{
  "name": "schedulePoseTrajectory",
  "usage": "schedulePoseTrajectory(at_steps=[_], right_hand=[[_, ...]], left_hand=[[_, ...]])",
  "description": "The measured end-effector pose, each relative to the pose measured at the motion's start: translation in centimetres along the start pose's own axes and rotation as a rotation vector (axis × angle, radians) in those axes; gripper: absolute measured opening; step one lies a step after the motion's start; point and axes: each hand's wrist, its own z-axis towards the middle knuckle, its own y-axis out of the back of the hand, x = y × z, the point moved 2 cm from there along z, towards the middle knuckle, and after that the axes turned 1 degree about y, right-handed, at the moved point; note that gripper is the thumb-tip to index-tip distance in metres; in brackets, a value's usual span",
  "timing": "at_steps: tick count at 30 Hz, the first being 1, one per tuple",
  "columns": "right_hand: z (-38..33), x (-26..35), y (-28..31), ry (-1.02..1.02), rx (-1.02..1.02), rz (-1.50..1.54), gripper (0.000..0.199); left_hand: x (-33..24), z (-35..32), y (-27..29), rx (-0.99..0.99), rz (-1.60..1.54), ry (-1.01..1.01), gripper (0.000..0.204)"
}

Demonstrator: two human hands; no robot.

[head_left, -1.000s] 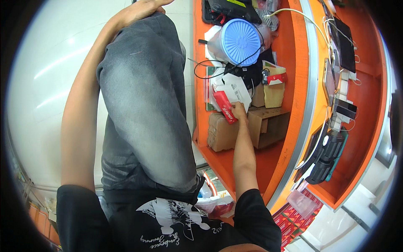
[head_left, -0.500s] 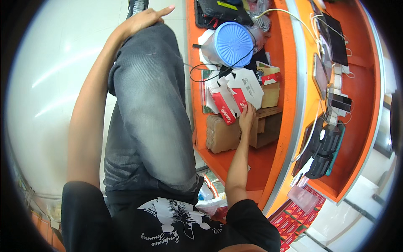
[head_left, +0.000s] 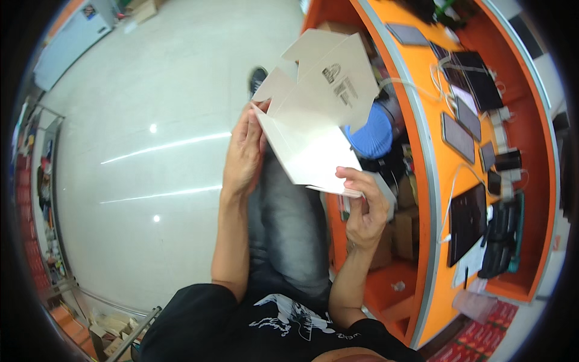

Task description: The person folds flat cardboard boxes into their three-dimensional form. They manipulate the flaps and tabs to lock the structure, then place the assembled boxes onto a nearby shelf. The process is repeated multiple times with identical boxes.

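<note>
A partly unfolded white cardboard box (head_left: 304,136), printed with small black marks, is held up in front of me above my legs. My left hand (head_left: 244,151) is closed on its left edge, with part of the fingers hidden behind the card. At the lower right corner, my right hand (head_left: 369,211) pinches a folded flap between thumb and fingers. Behind the box's right side, a blue ridged lid (head_left: 373,134) shows in the orange shelf. Another pale piece of card (head_left: 386,194) lies there, just beyond my right hand.
On the right runs an orange counter (head_left: 443,181) with several phones, including a grey one (head_left: 458,137), white cables and a black tablet (head_left: 466,224). Brown cardboard boxes (head_left: 405,234) stand on the shelf below. Pale tiled floor (head_left: 145,151) stretches to the left.
The white box has come off the shelf and is now raised over my legs. My left hand has left my knee and grips it too. The view has shifted.
</note>
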Motion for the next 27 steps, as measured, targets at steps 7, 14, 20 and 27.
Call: schedulePoseTrajectory(at_steps=[7, 14, 20, 27], right_hand=[[9.1, 4.0, -4.4, -0.019, 0.518, 0.013, 0.021], [8.2, 3.6, -6.1, -0.024, 0.521, 0.168, 0.039], [7.0, 4.4, -6.1, 0.011, 0.417, 0.061, 0.06], [7.0, 3.5, -8.1, -0.149, 0.271, 0.057, 0.022]], left_hand=[[-2.7, -0.8, 2.9, 0.45, -0.875, -0.012, 0.095], [-2.1, -0.3, 4.0, -0.086, -0.318, 0.058, 0.051], [-2.5, 0.8, 1.9, -0.235, -0.009, 0.047, 0.026], [-1.9, 0.7, 0.6, -0.356, -0.184, -0.2, 0.026]])
